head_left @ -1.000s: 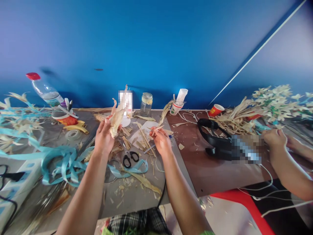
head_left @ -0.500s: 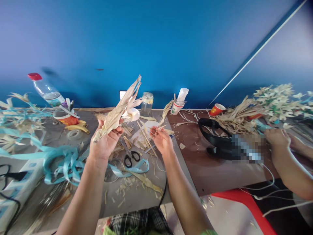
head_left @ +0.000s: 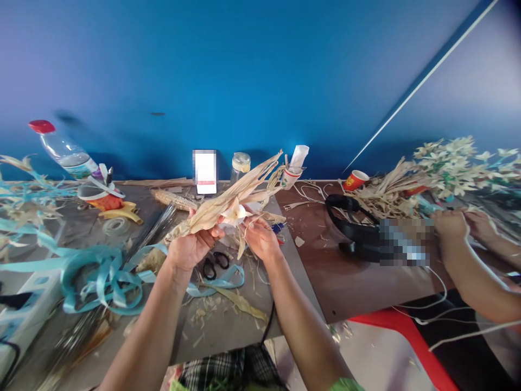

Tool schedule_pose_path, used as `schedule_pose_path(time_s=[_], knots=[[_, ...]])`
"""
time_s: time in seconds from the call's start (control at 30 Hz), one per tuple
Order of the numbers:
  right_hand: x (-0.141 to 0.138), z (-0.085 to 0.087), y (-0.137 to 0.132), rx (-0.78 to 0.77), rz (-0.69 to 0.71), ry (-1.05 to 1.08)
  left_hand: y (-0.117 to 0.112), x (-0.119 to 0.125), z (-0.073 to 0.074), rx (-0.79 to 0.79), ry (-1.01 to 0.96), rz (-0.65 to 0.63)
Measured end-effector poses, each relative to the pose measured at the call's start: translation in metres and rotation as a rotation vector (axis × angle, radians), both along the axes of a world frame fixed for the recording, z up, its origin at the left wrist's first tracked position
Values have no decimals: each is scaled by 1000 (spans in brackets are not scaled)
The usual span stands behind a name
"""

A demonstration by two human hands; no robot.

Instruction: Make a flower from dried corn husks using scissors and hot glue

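Observation:
In the middle of the head view, my left hand (head_left: 193, 247) is closed around a long dry corn husk (head_left: 228, 203), its tips pointing up and to the right. A pale, petal-like piece (head_left: 235, 213) sits against the husk between my hands. My right hand (head_left: 262, 237) touches it from the right, fingers pinched on a thin husk strip (head_left: 246, 231). Black-handled scissors (head_left: 215, 265) lie on the table just below my hands, their blades hidden. A light blue ribbon (head_left: 220, 282) loops beside them. Behind my left hand rests a corn cob (head_left: 173, 200).
A phone (head_left: 204, 171) and a jar (head_left: 240, 165) stand by the wall. Left are a tilted bottle (head_left: 67, 152), a tape roll (head_left: 115, 225) and tangled ribbon (head_left: 97, 277). A black headset (head_left: 358, 228) lies right, near another person's hands (head_left: 451, 225).
My left hand has lowered and turned the husk to the right, bringing it to my right hand. The phone and corn cob have come into fuller view.

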State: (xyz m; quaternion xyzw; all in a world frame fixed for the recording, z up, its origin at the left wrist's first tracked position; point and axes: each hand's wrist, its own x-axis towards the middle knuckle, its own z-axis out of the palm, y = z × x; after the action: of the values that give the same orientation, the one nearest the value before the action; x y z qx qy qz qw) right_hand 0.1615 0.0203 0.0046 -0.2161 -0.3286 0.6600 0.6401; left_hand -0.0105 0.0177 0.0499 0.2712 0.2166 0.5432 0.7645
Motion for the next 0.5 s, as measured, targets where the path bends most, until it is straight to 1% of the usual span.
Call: schedule_pose_path(time_s=[0.17, 0.27, 0.4, 0.5], knots=[[-3, -9, 4, -126, -58, -146, 0, 0, -5, -10, 47, -53], [-4, -13, 6, -193, -89, -196, 0, 0, -6, 9, 63, -65], [-2, -15, 9, -236, -126, -178, 2, -5, -5, 39, 63, 15], [3, -14, 11, -271, -128, -136, 7, -16, -1, 97, 77, 99]])
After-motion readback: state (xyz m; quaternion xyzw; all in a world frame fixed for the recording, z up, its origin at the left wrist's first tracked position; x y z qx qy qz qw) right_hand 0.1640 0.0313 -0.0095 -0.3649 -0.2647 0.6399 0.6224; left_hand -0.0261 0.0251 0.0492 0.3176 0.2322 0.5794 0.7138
